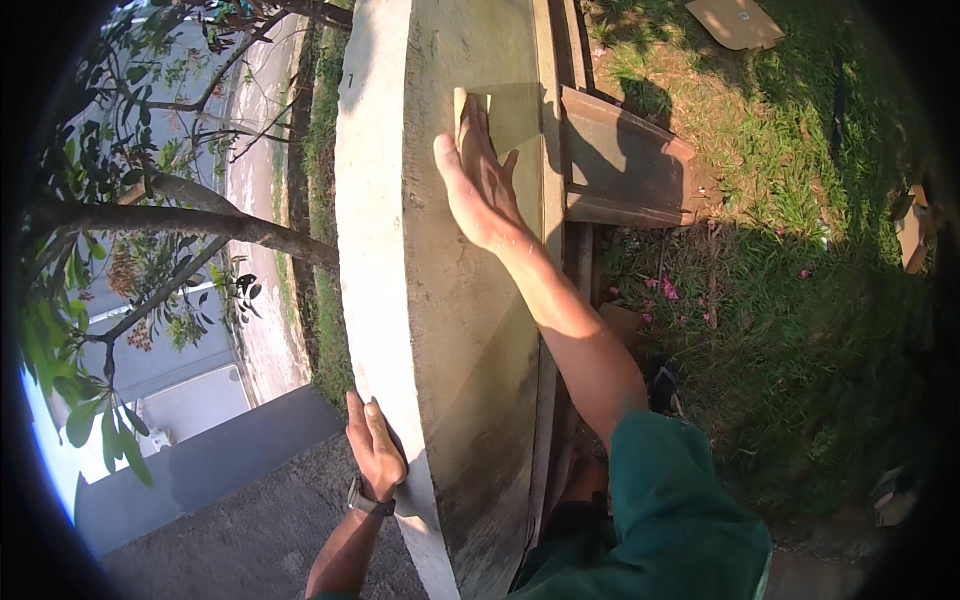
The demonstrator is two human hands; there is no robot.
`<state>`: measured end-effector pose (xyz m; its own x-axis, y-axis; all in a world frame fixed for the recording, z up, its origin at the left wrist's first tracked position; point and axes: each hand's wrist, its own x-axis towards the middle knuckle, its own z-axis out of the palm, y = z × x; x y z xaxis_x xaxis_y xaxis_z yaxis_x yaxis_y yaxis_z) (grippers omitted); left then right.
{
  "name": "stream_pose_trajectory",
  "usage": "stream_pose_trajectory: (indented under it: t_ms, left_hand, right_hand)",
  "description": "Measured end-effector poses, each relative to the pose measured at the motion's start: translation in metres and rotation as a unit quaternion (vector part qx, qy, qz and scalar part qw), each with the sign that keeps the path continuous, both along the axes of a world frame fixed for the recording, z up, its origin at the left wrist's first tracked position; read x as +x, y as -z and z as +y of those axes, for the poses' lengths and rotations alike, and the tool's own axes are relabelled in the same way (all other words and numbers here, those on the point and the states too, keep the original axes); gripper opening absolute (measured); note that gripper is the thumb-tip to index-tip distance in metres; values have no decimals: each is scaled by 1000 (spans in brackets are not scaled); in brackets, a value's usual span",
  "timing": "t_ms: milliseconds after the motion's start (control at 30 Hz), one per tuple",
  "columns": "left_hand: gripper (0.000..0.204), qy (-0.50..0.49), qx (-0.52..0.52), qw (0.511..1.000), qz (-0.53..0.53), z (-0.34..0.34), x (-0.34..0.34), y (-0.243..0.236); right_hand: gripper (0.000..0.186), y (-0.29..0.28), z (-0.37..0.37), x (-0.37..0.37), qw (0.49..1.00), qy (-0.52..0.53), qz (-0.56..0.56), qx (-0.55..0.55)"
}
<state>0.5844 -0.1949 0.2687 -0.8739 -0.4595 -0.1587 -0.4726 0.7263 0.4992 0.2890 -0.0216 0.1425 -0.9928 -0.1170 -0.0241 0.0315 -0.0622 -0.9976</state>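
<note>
A long, thick concrete wall runs up the middle of the view, pale yellow with grey stains and a brightly lit strip along its left side. My right hand lies against its broad face in the upper part, fingers stretched out and thumb spread. A thin pale edge shows beside those fingertips; whether something lies under the palm, I cannot tell. Lower down, my left hand rests against the wall's left side with fingers extended and nothing visible in it. A wristwatch is on the left wrist.
Tree branches reach the wall from the left, above a paved lane. At right, a brownish slab-like ledge juts from the wall over grass with fallen pink petals. Cardboard lies at the top right.
</note>
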Motion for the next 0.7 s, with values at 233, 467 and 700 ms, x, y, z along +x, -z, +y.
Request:
stream_pose_trajectory:
  t_ms: [233,467,700]
  left_hand:
    - [73,70,-96,993,9,-14,8,9]
    - [80,52,-135,988,52,-10,-2,13]
    - [82,79,-105,990,41,-11,-5,12]
  right_hand:
    - [83,36,-34,101,990,45,-130,-10]
    - [85,61,-47,125,991,88,-99,13]
    - [90,7,-17,278,997,-64,-8,53]
